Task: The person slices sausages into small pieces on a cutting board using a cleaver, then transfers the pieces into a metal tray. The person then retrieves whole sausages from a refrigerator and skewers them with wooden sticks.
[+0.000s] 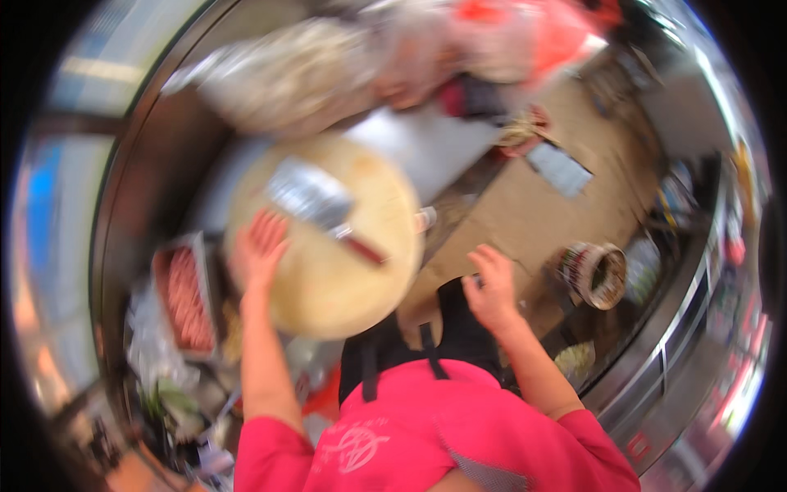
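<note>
A round, thick chopping block [320,289] stands before me on the left. Across its top lies a cleaver [310,190] with a broad metal blade and a dark red handle pointing toward me. My left hand [261,243] is at the block's left edge, fingers spread, close to the blade's lower corner; whether it touches the block is unclear. It grips nothing. My right hand [490,286] hangs in the air to the right of the block, fingers apart and slightly curled, holding nothing. The picture is blurred by motion.
Left of the block is a metal tray [212,295] of ground meat. Filled plastic bags [295,67] crowd the counter behind it. On the right, a bucket [593,273] stands on the brown floor [492,215], with a metal counter [670,344] beyond. A grey flat piece [559,169] lies farther off.
</note>
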`<state>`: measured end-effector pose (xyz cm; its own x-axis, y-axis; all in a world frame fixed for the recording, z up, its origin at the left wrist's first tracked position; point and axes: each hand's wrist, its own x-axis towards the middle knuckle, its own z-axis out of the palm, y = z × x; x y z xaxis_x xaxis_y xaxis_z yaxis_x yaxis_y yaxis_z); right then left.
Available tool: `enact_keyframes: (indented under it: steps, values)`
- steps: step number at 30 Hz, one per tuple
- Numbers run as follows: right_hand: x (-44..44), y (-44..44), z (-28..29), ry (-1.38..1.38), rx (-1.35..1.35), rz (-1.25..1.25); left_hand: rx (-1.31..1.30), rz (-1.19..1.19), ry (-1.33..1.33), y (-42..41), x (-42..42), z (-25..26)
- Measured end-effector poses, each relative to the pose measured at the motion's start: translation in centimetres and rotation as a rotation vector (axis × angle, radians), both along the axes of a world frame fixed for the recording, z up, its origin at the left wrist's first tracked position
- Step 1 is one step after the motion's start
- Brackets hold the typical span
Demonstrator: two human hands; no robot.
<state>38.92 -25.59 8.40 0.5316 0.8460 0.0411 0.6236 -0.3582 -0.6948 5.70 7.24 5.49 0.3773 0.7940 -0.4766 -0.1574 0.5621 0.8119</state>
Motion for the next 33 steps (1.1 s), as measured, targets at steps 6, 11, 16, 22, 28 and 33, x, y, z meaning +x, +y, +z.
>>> enact_keyframes:
  steps: [6,11,16,22,28,33]
  values:
    - [9.5,-16.3,3.0,0.029,-0.111,-0.225,0.942,-0.097,0.863,-8.6,6.0,0.3]
    - [14.1,-31.3,3.6,-0.078,-0.148,-0.536,0.965,-0.405,0.799,-18.2,22.3,-2.2]
    - [18.4,-35.9,3.9,-0.018,-0.031,-0.804,1.254,-0.913,0.562,-25.8,37.3,2.3]
    - [28.0,-35.7,4.5,-0.028,-0.015,-0.744,1.075,-1.090,0.652,-27.8,48.2,1.3]
    - [45.2,-37.9,4.4,0.130,-0.192,-0.702,1.239,-1.182,0.641,-25.2,61.3,1.0]
    - [55.8,-39.3,5.2,0.251,-0.251,-0.867,1.139,-1.136,0.715,-23.0,78.1,1.2]
